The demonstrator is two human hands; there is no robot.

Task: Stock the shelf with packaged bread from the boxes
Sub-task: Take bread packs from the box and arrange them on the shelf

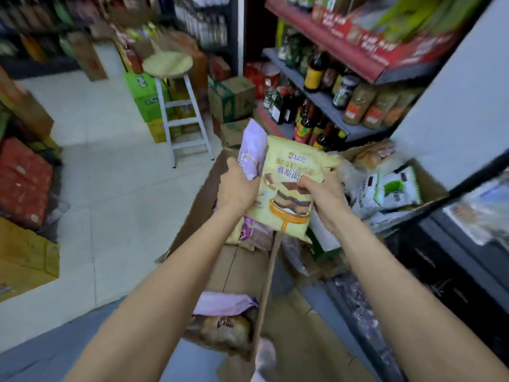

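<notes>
My right hand (322,198) pinches a yellow bread packet (289,188) with a layered-cake picture, held upright in the middle of the view. Behind the yellow packet, my left hand (238,186) grips a purple bread packet (252,150). Both are held above an open cardboard box (245,268) on the floor, which holds more purple packets (253,232) and a brown loaf packet (223,326). A second open box (429,183) to the right carries white-and-green packets (391,190). The shelf unit (454,260) stands at right.
Sauce bottles (311,125) fill the shelves ahead on the right. A white stool (179,106) stands on the tiled floor beyond the box, with green and brown cartons (231,97) around it. Red sacks (24,180) and yellow cartons (24,255) line the left side.
</notes>
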